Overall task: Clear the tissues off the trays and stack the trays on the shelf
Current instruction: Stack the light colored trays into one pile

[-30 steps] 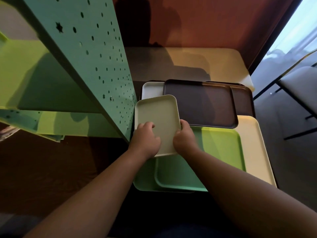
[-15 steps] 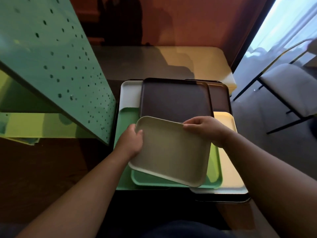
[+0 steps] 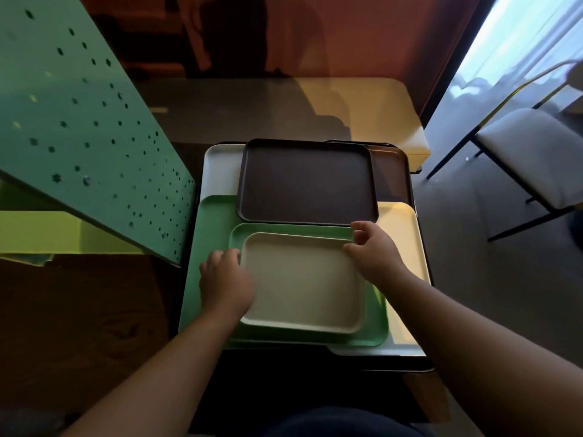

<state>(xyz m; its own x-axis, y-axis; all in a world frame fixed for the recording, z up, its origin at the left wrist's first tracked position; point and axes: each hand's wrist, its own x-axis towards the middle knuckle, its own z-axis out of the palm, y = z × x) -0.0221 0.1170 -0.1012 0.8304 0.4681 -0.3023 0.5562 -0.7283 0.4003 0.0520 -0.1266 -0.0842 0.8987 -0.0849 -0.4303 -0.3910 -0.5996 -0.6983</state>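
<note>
A small cream tray (image 3: 303, 285) lies flat inside a light green tray (image 3: 377, 316) on a pile of trays. My left hand (image 3: 225, 282) grips its left rim. At its far right corner my right hand (image 3: 372, 250) pinches the rim. A dark brown tray (image 3: 306, 181) lies just behind, overlapping a second brown tray (image 3: 391, 171), a white tray (image 3: 220, 165), a larger green tray (image 3: 211, 234) and a pale yellow tray (image 3: 402, 234). No tissue shows on any tray. The green perforated shelf (image 3: 79, 130) stands to the left.
A yellow-green shelf board (image 3: 38, 231) sits under the perforated panel. A cream bench top (image 3: 362, 105) lies behind the trays against a reddish wall. A white-seated chair with black legs (image 3: 530, 152) stands at the right. Dark wood surface (image 3: 79, 326) spreads at lower left.
The cream tray came away from beside the shelf panel, swung towards me and to the right, and now lies flat in the light green tray. Both hands moved with it.
</note>
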